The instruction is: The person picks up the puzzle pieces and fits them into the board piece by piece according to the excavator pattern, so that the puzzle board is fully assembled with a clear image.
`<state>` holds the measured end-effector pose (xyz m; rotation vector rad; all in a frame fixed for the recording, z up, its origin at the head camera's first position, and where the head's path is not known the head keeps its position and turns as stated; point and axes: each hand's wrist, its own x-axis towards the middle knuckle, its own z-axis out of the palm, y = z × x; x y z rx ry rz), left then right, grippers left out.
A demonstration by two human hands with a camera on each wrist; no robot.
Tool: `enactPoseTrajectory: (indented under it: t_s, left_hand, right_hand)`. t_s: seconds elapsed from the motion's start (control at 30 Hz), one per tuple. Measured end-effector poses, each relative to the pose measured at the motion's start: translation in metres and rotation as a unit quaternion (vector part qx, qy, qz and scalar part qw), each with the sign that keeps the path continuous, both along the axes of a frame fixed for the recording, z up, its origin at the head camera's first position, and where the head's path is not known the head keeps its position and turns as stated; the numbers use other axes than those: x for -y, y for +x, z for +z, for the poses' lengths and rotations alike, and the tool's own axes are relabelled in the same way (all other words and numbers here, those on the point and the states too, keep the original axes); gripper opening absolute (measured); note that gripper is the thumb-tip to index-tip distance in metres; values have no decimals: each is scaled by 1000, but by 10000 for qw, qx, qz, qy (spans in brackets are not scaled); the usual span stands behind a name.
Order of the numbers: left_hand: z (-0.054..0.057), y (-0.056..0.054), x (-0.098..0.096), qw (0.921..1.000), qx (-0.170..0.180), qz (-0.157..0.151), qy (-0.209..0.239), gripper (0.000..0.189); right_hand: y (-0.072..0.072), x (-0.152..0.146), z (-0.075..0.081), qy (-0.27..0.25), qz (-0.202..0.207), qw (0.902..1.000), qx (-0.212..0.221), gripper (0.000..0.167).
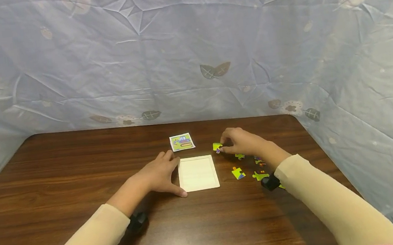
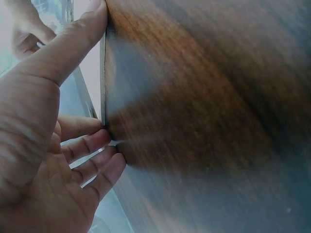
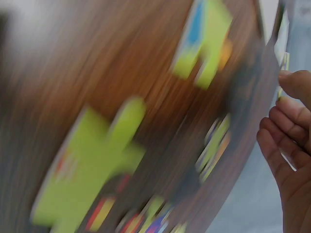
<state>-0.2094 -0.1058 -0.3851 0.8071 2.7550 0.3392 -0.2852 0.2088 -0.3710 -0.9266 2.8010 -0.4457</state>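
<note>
My right hand point(image 1: 240, 139) pinches a yellow-green jigsaw puzzle piece point(image 1: 217, 147) with a purple part between thumb and fingertips, to the right of a picture card. In the right wrist view the fingers point(image 3: 286, 131) show at the right edge, with the piece seen edge-on at the thumb tip. My left hand point(image 1: 160, 173) rests along the left side of a square, pale puzzle tray point(image 1: 198, 173). Its thumb lies at the near left corner and its index finger at the far left corner, as the left wrist view also shows; these fingers point(image 2: 90, 143) are fairly straight.
Behind the tray lies the card point(image 1: 182, 142) picturing an excavator. Loose jigsaw pieces, including a green one with a blue corner point(image 1: 238, 173) and a plain green one point(image 1: 260, 176), lie on the brown wooden table point(image 1: 194, 228) at right. A grey patterned cloth point(image 1: 175, 60) hangs behind.
</note>
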Motion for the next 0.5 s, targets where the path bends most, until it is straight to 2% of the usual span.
enactPoseTrajectory:
  t_s: [0.23, 0.33, 0.5]
  left_hand:
    - [1, 1, 0, 10000, -4, -8, -3, 121]
    - [1, 1, -1, 10000, -35, -11, 19, 120]
    - [2, 2, -1, 10000, -55, -46, 1, 120]
  right_hand:
    - [20, 48, 5, 213, 802, 9965, -116, 24]
    - [26, 62, 5, 298, 901, 9954, -111, 21]
    - [33, 75, 2, 271, 804, 9964, 43, 22]
